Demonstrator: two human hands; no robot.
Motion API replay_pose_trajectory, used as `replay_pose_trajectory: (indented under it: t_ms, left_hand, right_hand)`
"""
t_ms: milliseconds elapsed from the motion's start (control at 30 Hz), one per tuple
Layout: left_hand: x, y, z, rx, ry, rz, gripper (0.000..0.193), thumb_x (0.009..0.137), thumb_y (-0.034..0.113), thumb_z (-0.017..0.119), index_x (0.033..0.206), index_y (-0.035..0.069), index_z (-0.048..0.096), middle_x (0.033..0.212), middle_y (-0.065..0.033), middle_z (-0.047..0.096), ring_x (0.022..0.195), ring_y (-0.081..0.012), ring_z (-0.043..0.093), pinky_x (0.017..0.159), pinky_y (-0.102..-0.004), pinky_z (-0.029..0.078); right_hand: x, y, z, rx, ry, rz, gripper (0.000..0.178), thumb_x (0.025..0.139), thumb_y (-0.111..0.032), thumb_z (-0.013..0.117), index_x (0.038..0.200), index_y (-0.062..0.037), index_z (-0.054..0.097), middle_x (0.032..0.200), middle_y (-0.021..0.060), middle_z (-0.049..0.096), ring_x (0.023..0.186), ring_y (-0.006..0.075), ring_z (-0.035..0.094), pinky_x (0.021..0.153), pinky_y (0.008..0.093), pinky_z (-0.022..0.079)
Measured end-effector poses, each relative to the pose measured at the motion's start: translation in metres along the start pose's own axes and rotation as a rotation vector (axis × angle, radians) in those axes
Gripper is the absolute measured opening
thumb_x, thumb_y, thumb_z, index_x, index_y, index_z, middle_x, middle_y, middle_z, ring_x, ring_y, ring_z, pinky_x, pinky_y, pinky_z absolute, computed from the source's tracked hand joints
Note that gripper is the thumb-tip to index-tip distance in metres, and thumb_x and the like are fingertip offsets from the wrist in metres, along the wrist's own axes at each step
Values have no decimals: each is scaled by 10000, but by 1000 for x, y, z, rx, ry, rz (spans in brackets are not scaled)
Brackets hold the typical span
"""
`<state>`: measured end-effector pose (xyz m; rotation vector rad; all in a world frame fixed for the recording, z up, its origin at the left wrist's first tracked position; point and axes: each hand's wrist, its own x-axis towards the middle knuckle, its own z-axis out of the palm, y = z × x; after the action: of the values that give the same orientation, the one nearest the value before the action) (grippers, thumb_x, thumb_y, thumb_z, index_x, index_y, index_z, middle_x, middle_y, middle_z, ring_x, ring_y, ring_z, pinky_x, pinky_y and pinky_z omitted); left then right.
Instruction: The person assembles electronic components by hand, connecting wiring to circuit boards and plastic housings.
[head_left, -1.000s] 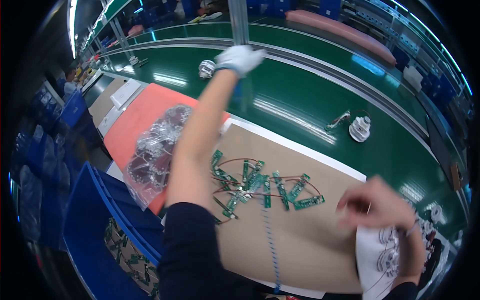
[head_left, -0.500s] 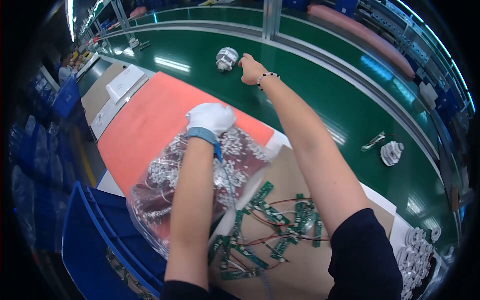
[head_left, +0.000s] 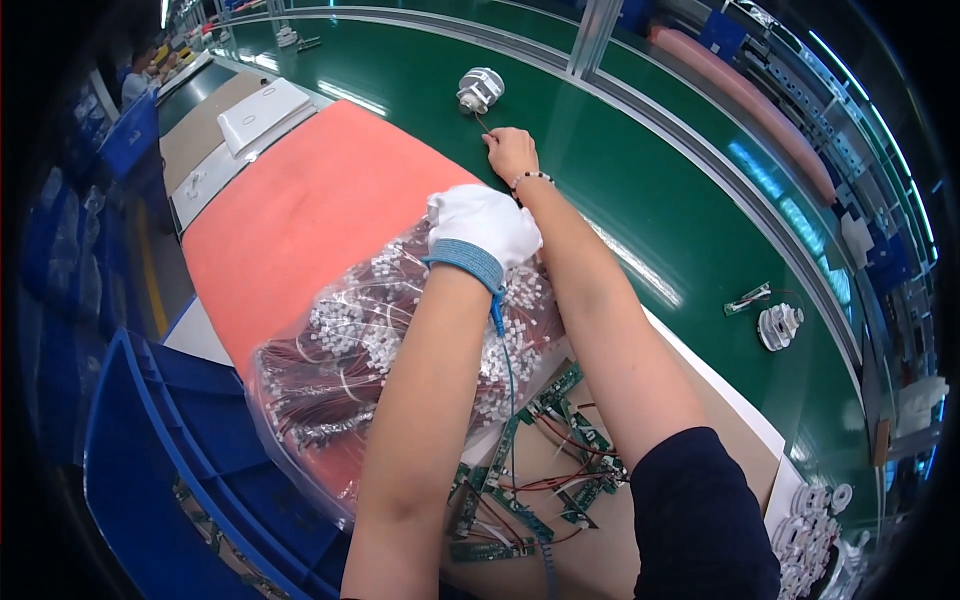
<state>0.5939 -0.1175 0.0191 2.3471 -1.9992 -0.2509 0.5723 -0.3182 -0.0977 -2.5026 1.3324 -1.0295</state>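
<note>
My right hand [head_left: 514,155], bare with a beaded bracelet, pinches a thin dark wire [head_left: 482,124]. That wire runs to a white round part [head_left: 480,88] standing on the green conveyor belt. My left hand [head_left: 484,225] wears a white glove and a blue wrist strap [head_left: 468,260]. It is curled over the upper edge of a clear plastic bag [head_left: 300,345] full of dark red wires with white connectors. The glove's fingertips are hidden, so what they hold, if anything, cannot be made out. Green circuit boards [head_left: 500,455] with red and black leads lie below the bag.
Orange foam sheet [head_left: 300,190] lies under the bag. A blue bin [head_left: 130,430] stands at the lower left. Farther right on the belt are another white part [head_left: 780,326] and a small board [head_left: 746,300]. White rings [head_left: 805,530] are heaped at the lower right. A person [head_left: 137,82] sits far left.
My right hand has drawn back from the white part, and a wire now shows between them. My left hand has shifted right, closer to my right forearm. The whole view has moved slightly.
</note>
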Motion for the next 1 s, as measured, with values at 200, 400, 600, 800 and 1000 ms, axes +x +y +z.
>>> replay_pose_trajectory:
  t_ms: [200, 400, 600, 800, 1000]
  left_hand:
    - [-5, 0, 3, 8, 20, 6, 465, 834, 403, 349, 844, 63, 666, 878, -158, 642, 862, -324, 608, 713, -475, 459]
    - [-5, -6, 2, -44, -1, -1, 408, 800, 359, 410, 978, 81, 650, 1023, -142, 620, 975, -289, 583, 819, -425, 431]
    - [32, 3, 10, 156, -50, 177, 346, 773, 325, 428, 881, 94, 662, 967, -160, 622, 939, -307, 591, 782, -426, 473]
    - [131, -162, 87, 349, -71, 444, 493, 889, 389, 309, 1232, 65, 454, 1304, -151, 410, 1188, -314, 388, 989, -381, 313]
    - [165, -129, 81, 637, 288, 687, 381, 913, 287, 388, 1168, 21, 487, 1160, -181, 508, 1022, -280, 506, 847, -337, 404]
  right_hand:
    - [-4, -21, -16, 0, 41, 36, 378, 866, -300, 432, 696, -34, 640, 760, 198, 619, 697, 377, 587, 691, 431, 478]
    - [48, -31, -175, 922, 92, 229, 304, 812, -129, 356, 614, -17, 557, 513, 106, 540, 454, 182, 545, 410, 293, 428]
    - [-32, 23, -557, 1701, -670, -43, 324, 901, -275, 383, 720, -43, 519, 731, 101, 614, 668, 211, 617, 605, 330, 498]
    - [-281, -44, -784, 63, 696, 263, 333, 904, -242, 382, 664, -70, 535, 703, 110, 619, 656, 225, 616, 619, 343, 494]
    - [-532, -140, -897, -626, 861, 612, 416, 914, -271, 375, 659, -18, 585, 724, 132, 626, 657, 201, 608, 632, 308, 483]
